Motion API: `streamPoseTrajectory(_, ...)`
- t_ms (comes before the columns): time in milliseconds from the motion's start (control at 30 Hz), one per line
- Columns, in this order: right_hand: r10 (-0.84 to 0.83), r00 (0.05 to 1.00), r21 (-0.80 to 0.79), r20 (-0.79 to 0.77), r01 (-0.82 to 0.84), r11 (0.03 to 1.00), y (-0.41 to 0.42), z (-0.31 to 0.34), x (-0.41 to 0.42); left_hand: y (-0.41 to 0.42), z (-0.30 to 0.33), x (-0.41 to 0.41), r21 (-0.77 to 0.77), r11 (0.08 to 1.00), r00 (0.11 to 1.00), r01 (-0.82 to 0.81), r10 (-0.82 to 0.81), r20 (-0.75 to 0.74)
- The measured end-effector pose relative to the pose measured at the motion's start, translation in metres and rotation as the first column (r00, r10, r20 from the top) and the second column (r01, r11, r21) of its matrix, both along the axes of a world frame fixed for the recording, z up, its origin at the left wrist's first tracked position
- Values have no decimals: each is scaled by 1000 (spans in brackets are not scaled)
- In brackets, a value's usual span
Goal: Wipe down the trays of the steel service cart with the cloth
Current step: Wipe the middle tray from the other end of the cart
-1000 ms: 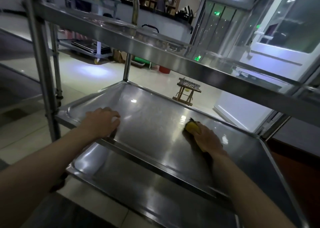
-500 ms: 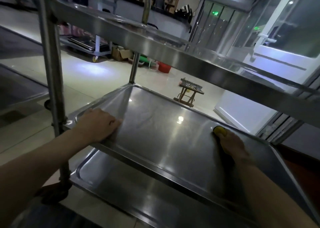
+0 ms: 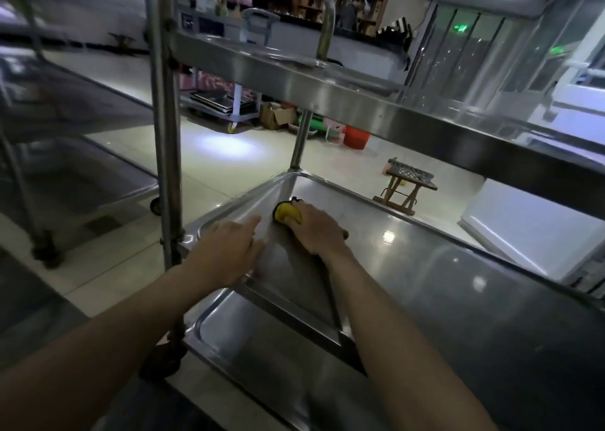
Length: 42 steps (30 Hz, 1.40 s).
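Cloth (image 3: 287, 213) is bunched under my right hand (image 3: 315, 231), fingers curled on it, pressed into the mid tray's (image 3: 425, 267) far-left corner. Left hand (image 3: 229, 250) lies flat w/ fingers straight, bracing the tray's left rim. Progress imo: mid tray underway; can't tell abt top tray (image 3: 327, 80) or bottom tray (image 3: 262, 348).

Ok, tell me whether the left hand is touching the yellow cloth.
Apart. The head view shows bare steel between the left hand and the yellow cloth under the right hand.
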State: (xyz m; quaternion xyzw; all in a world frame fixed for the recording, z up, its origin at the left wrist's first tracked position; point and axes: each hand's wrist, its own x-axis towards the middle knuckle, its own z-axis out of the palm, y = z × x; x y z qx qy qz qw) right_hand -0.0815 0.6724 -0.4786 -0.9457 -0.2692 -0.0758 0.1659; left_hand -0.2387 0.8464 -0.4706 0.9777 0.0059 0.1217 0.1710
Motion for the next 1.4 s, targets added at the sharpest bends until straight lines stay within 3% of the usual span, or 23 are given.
streamPoseTrajectory(133,33,999,-3,-43,-34,999,-27,0,-22,3,10,-29,-181,980,972,-85,122,202)
streamPoseTrajectory(233,23,998,5,-61,-23,1000,-47,-2,-33,11,15,-47,-369,901,897,-228,342,281)
streamPoseTrajectory(367,-9,998,10,-70,10,1000,-67,-2,-43,28,29,-55,-642,637,713,-426,673,195)
streamPoseTrajectory(467,-25,997,10,-75,26,1000,-73,-3,-44,38,44,-45,-712,490,615,-504,782,102)
streamPoseTrajectory(600,-32,998,17,-55,33,999,-80,-4,-27,55,64,-15,-834,520,795,-185,578,184)
streamPoseTrajectory(667,-103,994,26,-46,104,994,-94,-3,-11,63,67,-2,-826,556,827,-91,504,248)
streamPoseTrajectory(833,-405,913,5,-46,406,914,-153,-7,54,70,51,13,-838,545,788,34,502,358)
streamPoseTrajectory(967,-502,865,5,-2,502,865,-158,-6,91,73,41,20,-814,577,749,73,507,427)
streamPoseTrajectory(1167,-351,936,-21,-12,351,936,-90,-21,168,73,37,25,-804,589,735,87,507,450)
streamPoseTrajectory(1400,-24,999,-60,31,26,998,74,5,120,69,41,25,-816,571,712,85,538,451)
